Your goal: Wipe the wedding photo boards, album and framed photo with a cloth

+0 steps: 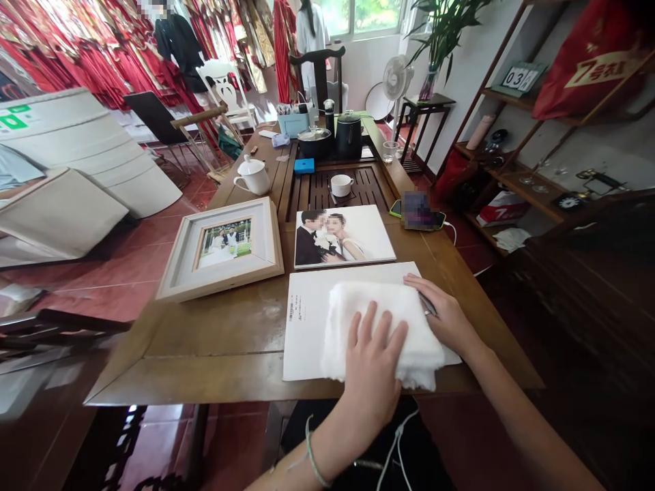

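Near the front edge of a brown wooden table point(215, 349), a folded, fluffy white cloth point(338, 334) is pressed from above by the left hand point(372, 358), which is laid palm down with its fingers spread wide and pointed away; a pale cord bracelet point(308, 440) is worn at the wrist. By the cloth's far right corner, the right hand point(444, 315) is held with bent fingers reaching leftward, its forearm angled in from the lower right. A slim dark object point(428, 304) is partly covered by that hand, and whether it is gripped cannot be told. Beneath the cloth, a flat white rectangular panel point(307, 341) with a printed barcode is laid. Just beyond it, a rectangular wedding photo panel point(344, 239) is set, with a pale wooden picture frame point(273, 239) angled to its left. Farther along, a white handled cup point(341, 185) is stood on a dark slatted wooden tray point(314, 194), and a lidded white teapot point(253, 176) is placed to the left. Around the table, red floor tiles point(127, 252) are seen, with red garments point(92, 51) hung at the back left, a white fan point(396, 80) stood near the window point(364, 17), and wooden shelves point(512, 99) ranged at the right.
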Demonstrator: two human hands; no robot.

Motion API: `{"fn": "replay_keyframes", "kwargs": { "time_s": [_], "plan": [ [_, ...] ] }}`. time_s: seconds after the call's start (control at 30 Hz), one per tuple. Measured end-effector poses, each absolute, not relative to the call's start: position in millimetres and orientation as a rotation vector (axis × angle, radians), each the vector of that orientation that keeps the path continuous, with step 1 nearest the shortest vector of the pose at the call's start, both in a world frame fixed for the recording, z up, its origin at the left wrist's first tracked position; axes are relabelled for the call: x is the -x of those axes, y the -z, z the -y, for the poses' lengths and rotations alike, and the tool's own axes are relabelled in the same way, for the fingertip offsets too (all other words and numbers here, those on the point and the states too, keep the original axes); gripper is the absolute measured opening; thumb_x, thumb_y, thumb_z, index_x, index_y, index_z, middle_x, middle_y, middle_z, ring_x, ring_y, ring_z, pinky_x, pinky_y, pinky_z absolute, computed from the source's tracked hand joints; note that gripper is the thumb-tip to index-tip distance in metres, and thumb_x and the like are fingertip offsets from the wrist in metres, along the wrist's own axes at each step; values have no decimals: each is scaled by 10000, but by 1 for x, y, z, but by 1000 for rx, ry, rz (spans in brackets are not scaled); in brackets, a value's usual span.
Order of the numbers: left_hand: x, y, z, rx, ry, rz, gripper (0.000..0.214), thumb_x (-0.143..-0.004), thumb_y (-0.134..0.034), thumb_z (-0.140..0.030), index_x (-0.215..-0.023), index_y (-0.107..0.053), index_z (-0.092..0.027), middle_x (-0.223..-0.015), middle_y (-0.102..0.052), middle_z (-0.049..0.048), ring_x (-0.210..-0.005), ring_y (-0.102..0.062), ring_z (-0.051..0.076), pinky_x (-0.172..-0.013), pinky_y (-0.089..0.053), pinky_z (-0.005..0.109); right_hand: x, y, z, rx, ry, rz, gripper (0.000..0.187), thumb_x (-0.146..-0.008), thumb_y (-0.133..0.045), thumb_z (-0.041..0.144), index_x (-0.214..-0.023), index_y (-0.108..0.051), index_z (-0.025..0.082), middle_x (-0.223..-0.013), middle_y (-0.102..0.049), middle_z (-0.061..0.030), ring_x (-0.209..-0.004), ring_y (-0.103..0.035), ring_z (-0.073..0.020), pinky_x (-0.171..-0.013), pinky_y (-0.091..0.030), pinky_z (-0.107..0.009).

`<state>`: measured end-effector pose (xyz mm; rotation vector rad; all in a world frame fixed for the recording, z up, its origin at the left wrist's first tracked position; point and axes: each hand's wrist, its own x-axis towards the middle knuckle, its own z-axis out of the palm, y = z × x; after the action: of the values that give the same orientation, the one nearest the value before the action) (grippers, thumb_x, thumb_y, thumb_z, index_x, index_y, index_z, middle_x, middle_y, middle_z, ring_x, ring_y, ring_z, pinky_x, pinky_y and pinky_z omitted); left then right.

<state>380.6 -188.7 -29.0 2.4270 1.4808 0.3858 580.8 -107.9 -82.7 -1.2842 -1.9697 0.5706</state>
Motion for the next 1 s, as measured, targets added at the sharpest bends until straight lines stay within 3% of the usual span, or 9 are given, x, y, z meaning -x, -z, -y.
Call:
{"fn": "replay_keyframes", "kwargs": {
  "time_s": [0.17,0.4,0.63,1.0],
  "plan": [
    [-359,24,216,-2376,-353,-1348,728,-643,-544,-96,-1346,-471,-271,-1496,-421,-10,-1459,-199,262,-1190,-222,487,-577,80,109,1314,-544,1963,331,-931,-451,284,-1219,-603,225,-1335,-589,-98,-1270,-527,-233,-1084,-421,-456],
    [-352,29,232,-2396,-412,-1333,696,-660,-549,-146,-1340,-484,-278,-1483,-445,-21,-1445,-240,266,-1167,-251,490,-576,80,109,1328,-524,1956,337,-938,-444,303,-1225,-608,237,-1324,-600,-85,-1257,-540,-241,-1082,-426,-464],
    [-368,32,207,-2385,-426,-1481,693,-653,-551,-99,-1327,-486,-245,-1471,-456,20,-1429,-259,301,-1159,-240,538,-578,80,109,1314,-539,1983,344,-951,-421,302,-1241,-593,236,-1344,-583,-88,-1281,-516,-228,-1092,-413,-460],
    [-373,19,148,-2326,-439,-1699,650,-673,-554,-26,-1280,-485,-249,-1391,-520,33,-1378,-338,289,-1142,-272,521,-577,80,108,1289,-544,1967,339,-943,-425,273,-1237,-590,250,-1330,-596,-73,-1286,-515,-237,-1094,-416,-464]
  ]
}}
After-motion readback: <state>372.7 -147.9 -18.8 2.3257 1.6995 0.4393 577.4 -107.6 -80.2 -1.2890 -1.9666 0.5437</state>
